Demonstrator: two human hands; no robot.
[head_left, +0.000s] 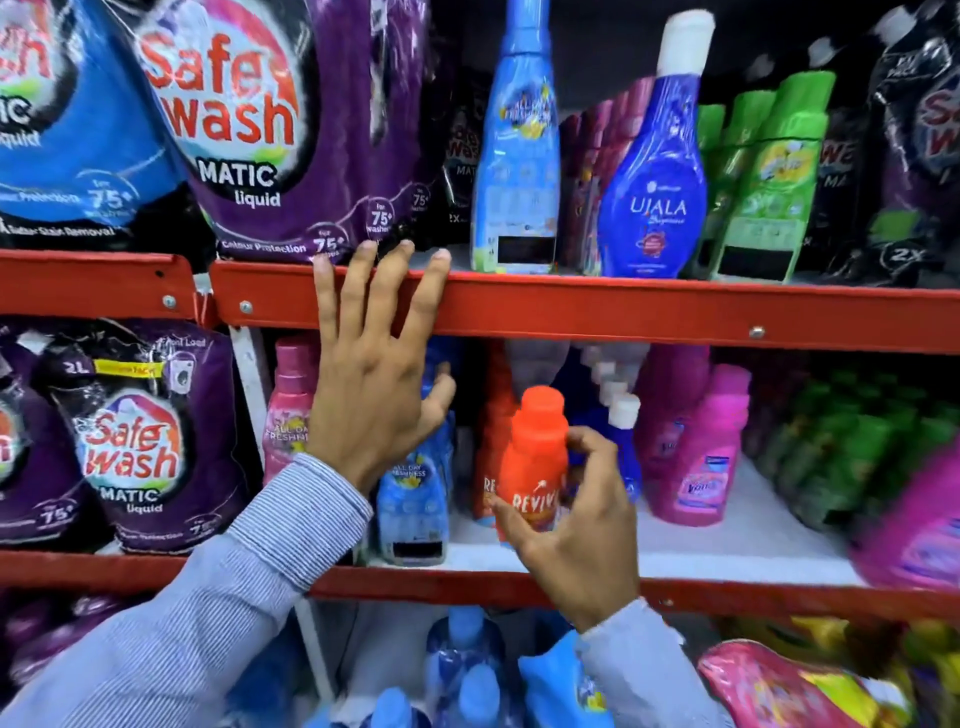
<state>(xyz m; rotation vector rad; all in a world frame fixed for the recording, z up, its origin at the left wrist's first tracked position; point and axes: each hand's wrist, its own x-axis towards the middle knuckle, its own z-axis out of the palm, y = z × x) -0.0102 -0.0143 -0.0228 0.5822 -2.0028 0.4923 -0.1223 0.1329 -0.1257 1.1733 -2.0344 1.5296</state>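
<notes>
An orange bottle (537, 457) was seen at the lower centre of the frame, over the front of a white shelf (737, 540), between a blue bottle (415, 499) on its left and pink bottles (706, 457) on its right. It was gripped by the right hand (582, 525), thumb on the label, fingers curled round it. The left hand (374, 384) was laid open, fingers straight, against the red rail (623, 306) at centre.
</notes>
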